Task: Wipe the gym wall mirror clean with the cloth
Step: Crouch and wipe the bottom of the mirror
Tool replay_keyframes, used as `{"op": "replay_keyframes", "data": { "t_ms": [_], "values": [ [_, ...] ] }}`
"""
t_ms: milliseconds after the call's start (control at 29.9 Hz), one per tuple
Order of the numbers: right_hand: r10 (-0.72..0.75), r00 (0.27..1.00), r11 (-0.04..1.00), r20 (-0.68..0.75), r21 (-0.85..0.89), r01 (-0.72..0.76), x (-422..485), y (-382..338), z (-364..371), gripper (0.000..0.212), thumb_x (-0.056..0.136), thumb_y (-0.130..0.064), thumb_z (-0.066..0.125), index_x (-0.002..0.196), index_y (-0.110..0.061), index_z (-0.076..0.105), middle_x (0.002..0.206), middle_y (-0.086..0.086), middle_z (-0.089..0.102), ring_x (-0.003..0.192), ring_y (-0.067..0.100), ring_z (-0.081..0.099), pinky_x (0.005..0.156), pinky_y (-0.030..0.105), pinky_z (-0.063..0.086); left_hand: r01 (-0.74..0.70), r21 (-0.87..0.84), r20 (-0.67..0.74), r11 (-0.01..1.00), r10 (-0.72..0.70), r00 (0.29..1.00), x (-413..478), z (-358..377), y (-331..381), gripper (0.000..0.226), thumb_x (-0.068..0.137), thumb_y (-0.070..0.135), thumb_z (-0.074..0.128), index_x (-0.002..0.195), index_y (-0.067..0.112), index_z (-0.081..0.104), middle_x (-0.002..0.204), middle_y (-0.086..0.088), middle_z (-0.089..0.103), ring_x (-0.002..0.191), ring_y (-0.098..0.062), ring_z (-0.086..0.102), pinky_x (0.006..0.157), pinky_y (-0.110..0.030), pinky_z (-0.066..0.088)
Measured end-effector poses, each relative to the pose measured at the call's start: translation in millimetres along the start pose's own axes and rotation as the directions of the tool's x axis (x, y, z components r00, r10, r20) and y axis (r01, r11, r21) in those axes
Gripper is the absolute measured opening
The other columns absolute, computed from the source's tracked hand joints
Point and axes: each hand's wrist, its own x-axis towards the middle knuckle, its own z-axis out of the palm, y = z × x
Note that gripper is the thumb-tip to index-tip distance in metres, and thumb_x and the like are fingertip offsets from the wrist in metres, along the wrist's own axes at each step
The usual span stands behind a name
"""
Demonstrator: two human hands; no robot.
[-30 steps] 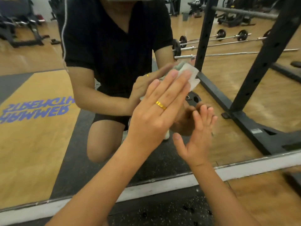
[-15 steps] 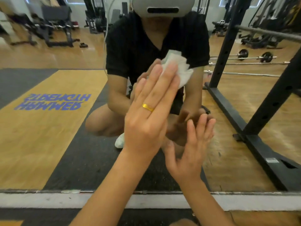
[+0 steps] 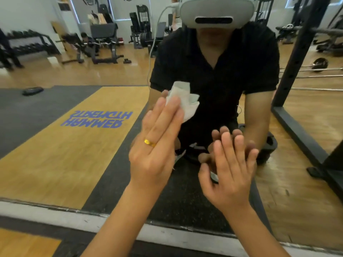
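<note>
Leftward across the glass goes the cloth (image 3: 186, 101): a second ago it sat by the rack (image 3: 297, 52), and now it lies over the reflected sleeve edge, while the view has tipped up enough to bring in the reflected headset (image 3: 216, 13). The left hand (image 3: 155, 145) presses the cloth flat against the mirror (image 3: 55, 154) with straight fingers laid close together, not curled round it; the crumpled white cloth sticks out above and to the right of the fingertips. A gold ring (image 3: 150, 143) sits on one finger of that hand. The right hand (image 3: 230, 171) is lower and to the right, well apart from the cloth, its fingers straight and slightly spread, tips against the glass where they meet their own reflection; it holds nothing, and it has kept that low spot through the earlier frames. Behind the hands the mirror shows a crouching person in a black shirt (image 3: 213, 71). To the left, reversed blue lettering (image 3: 96, 119) lies on a yellow floor panel edged by dark matting. A barbell (image 3: 319, 64) rests on the wooden floor beyond the rack, and machines (image 3: 104, 43) stand at the far wall. A pale strip (image 3: 46, 208) runs along the mirror's bottom edge.
</note>
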Motion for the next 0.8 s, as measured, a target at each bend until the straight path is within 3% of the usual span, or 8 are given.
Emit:
{"op": "replay_keyframes", "data": {
  "t_ms": [201,301,401,602,735,802],
  "values": [
    [0.045,0.999,0.999,-0.004,0.030,-0.045,2.2,-8.8,0.2,0.072,0.097,-0.021,0.055,0.162,-0.011,0.025,0.172,0.002,0.014,0.159,0.025,0.011,0.129,0.048,0.001,0.055,0.024,-0.060,0.998,-0.054,0.997,-3.3,-5.2,-6.6,0.036,0.085,-0.025,0.068,0.120,-0.015,0.063,0.132,-0.028,0.059,0.122,-0.050,0.062,0.101,-0.064,0.051],
    [0.052,0.999,0.993,-0.001,0.105,-0.052,4.7,-20.5,3.6,0.071,0.097,-0.021,0.055,0.161,-0.012,0.026,0.172,0.001,0.015,0.159,0.027,0.009,0.128,0.051,-0.002,-0.022,0.007,-0.041,1.000,0.022,0.999,11.0,5.0,2.0,0.044,0.083,-0.023,0.072,0.124,-0.010,0.062,0.135,-0.023,0.058,0.128,-0.045,0.059,0.102,-0.059,0.053],
    [-0.015,1.000,1.000,0.002,0.015,0.015,6.3,-22.1,9.3,0.068,0.097,-0.023,0.057,0.159,-0.011,0.032,0.172,0.002,0.017,0.159,0.026,0.012,0.128,0.049,-0.003,-0.077,0.027,0.027,0.997,0.076,0.997,7.0,-6.4,-7.1,0.046,0.087,-0.018,0.072,0.130,-0.006,0.062,0.139,-0.020,0.059,0.134,-0.037,0.056,0.100,-0.056,0.055],
    [-0.008,1.000,1.000,-0.007,-0.004,0.008,7.1,-21.1,12.0,0.055,0.098,-0.021,0.055,0.150,-0.008,0.041,0.172,0.000,0.017,0.159,0.025,0.011,0.128,0.048,-0.002,0.057,0.123,-0.037,0.991,-0.053,0.998,-12.7,-47.5,-49.8,0.043,0.081,-0.027,0.071,0.120,-0.014,0.063,0.134,-0.026,0.059,0.122,-0.047,0.063,0.103,-0.061,0.051],
    [0.067,0.998,0.990,0.013,0.127,-0.068,13.4,-35.0,10.6,0.053,0.097,-0.019,0.055,0.148,-0.009,0.044,0.172,0.001,0.016,0.159,0.027,0.007,0.128,0.050,-0.004,0.014,0.077,-0.099,0.997,-0.006,0.995,1.9,-27.9,-36.0,0.036,0.091,-0.019,0.065,0.126,-0.010,0.060,0.138,-0.017,0.057,0.127,-0.047,0.059,0.105,-0.061,0.049],
    [-0.047,0.996,0.982,0.076,0.188,0.032,16.8,-43.7,10.1,0.056,0.096,-0.018,0.054,0.150,-0.008,0.041,0.172,0.003,0.013,0.159,0.027,0.007,0.128,0.049,-0.003,-0.037,0.064,-0.067,0.997,0.041,0.997,10.1,-21.2,-28.2,0.047,0.085,-0.023,0.070,0.128,-0.007,0.061,0.140,-0.017,0.058,0.130,-0.043,0.059,0.102,-0.062,0.051]
  ]
}}
